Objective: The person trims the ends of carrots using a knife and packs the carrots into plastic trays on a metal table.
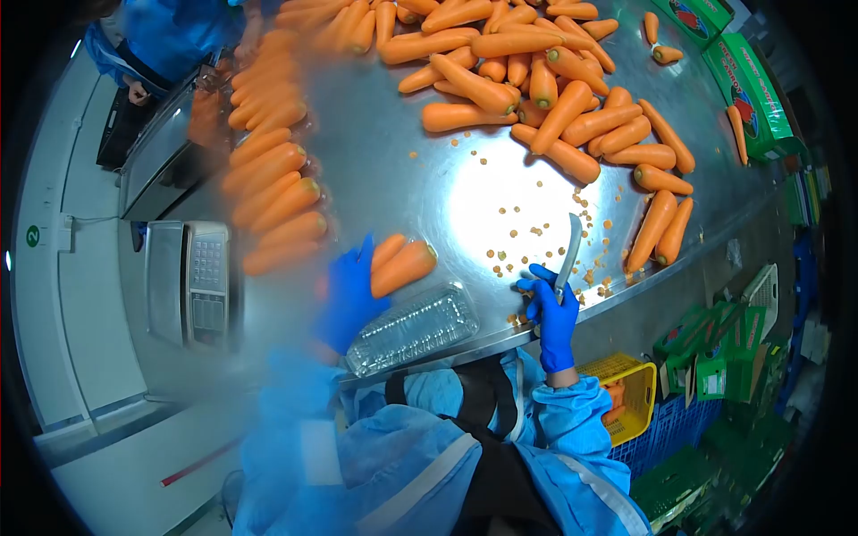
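Knife (572, 239) is held in the right hand (556, 320), grip closed round the handle (560, 285), blade (569, 258) towards twelve o'clock, perhaps so fingers are kept safe. On the worktop (380, 170), at the left hand's (356, 302) two o'clock, carrots (407, 267) are touched; how far that grip is closed cannot be told. At its four o'clock, a clear tray (417, 331) is set, perhaps for easy reach.

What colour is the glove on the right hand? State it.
The right hand wears a blue glove, clear in the head view.
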